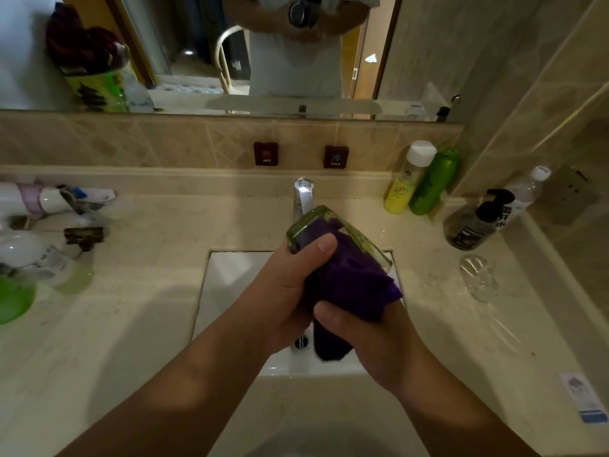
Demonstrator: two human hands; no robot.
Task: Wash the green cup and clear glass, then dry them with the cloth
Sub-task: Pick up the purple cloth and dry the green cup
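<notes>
Over the sink, my left hand (290, 285) grips the green cup (306, 222), a translucent green tumbler tilted with its base toward the tap. A purple cloth (352, 282) is stuffed inside the cup and spills out of its mouth. My right hand (372, 338) holds the cloth where it leaves the cup, and a dark end of it hangs down over the basin. The clear glass (479, 277) stands on the counter to the right, apart from both hands.
The white sink (230, 278) sits in a beige counter, with a chrome tap (304, 196) behind the cup. Yellow and green bottles (418, 179), a dark pump bottle (474, 222) and a water bottle stand at the back right. Toiletries and a green dish (13, 301) crowd the left.
</notes>
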